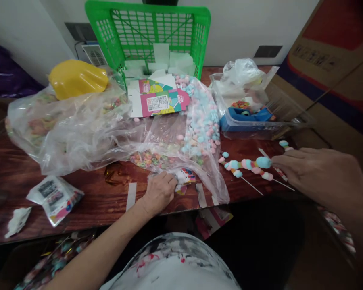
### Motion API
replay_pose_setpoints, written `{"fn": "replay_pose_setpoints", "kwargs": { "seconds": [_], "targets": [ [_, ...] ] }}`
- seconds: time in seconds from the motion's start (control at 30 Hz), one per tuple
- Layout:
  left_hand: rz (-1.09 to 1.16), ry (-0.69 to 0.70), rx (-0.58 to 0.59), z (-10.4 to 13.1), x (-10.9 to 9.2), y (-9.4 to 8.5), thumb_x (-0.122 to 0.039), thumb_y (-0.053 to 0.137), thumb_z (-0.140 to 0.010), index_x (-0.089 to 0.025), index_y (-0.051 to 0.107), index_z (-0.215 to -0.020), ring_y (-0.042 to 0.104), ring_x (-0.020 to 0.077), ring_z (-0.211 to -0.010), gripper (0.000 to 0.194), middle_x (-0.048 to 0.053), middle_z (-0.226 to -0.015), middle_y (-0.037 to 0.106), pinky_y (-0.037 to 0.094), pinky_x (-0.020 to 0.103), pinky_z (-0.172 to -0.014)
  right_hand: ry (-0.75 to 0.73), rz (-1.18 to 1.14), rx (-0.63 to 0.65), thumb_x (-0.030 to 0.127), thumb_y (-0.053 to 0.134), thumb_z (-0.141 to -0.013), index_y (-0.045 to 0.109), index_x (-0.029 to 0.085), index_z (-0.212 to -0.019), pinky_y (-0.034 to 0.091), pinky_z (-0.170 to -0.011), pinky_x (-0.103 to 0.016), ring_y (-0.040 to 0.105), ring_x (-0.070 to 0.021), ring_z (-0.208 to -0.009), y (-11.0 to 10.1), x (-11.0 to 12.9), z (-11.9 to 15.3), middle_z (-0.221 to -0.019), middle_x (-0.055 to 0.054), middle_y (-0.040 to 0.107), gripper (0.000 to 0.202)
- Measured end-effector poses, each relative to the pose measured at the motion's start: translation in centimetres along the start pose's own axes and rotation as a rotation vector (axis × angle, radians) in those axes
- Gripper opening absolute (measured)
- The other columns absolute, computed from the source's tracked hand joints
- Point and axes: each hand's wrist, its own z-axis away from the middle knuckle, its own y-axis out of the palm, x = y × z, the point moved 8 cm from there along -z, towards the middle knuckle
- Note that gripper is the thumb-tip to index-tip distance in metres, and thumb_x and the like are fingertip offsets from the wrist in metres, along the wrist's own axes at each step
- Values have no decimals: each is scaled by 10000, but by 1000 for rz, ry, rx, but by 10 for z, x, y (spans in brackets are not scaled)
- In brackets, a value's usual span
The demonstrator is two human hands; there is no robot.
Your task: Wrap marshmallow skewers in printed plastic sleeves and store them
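My right hand [317,171] is at the right, thumb and fingers pinched at the end of a skewer of pink and blue marshmallow-like sweets [248,163]. That skewer lies over or just above other sweet skewers, whose white sticks [252,186] show on the table. Toward the middle front, my left hand [161,190] is closed at the edge of a small printed plastic packet [185,176]; its fingertips are partly hidden. Behind it, a clear bag spills coloured cereal rings [153,159] and pink and blue sweets [201,129].
A green basket [206,40] stands at the back, behind a printed carton [161,102]. At left are a yellow bowl-like piece [78,78], a big clear bag [75,137] and stacked printed packets [56,197]. A clear plastic tub [245,133] sits back right, beside cardboard boxes [329,72].
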Motion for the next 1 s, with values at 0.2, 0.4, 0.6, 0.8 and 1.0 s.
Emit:
{"fn": "replay_pose_setpoints", "kwargs": {
  "seconds": [0.2, 0.4, 0.6, 0.8, 1.0],
  "targets": [
    [40, 13, 18, 8, -8, -4, -31, 459, -786, -139, 634, -918, 545, 255, -893, 244, 104, -933, 636, 461, 346, -668, -217, 49, 292, 57, 514, -762, 645, 198, -750, 289, -597, -338, 604, -229, -701, 12, 57, -10, -731, -64, 657, 193],
    [188, -99, -170, 8, 10, -7, -112, 473, -854, -164, 665, -801, 546, 203, -855, 206, 82, -851, 632, 451, 313, -732, -272, 37, 309, 45, 494, -786, 673, 193, -807, 298, -592, -336, 620, -237, -711, 22, 84, -15, -806, -81, 686, 233],
    [110, -58, -183, 12, 13, 1, -141, 463, -880, -167, 661, -788, 534, 199, -801, 220, 74, -803, 618, 419, 301, -681, -279, 67, 294, 41, 512, -773, 690, 182, -884, 340, -614, -343, 630, -227, -738, 24, 88, -11, -882, -90, 699, 253],
    [70, -60, -134, 16, 6, 2, -118, 484, -859, -178, 655, -854, 550, 203, -801, 181, 63, -841, 620, 402, 297, -625, -277, 86, 242, 42, 509, -768, 692, 188, -874, 355, -604, -341, 634, -228, -702, 24, 86, -8, -798, -62, 687, 258],
    [332, -146, -253, 14, 22, 2, -237, 613, -838, -175, 687, -705, 571, 175, -783, 164, 39, -759, 651, 424, 287, -708, -276, 73, 157, 45, 564, -730, 709, 202, -861, 382, -620, -345, 640, -234, -690, 19, 87, -3, -783, -61, 697, 251]
  ]
}}
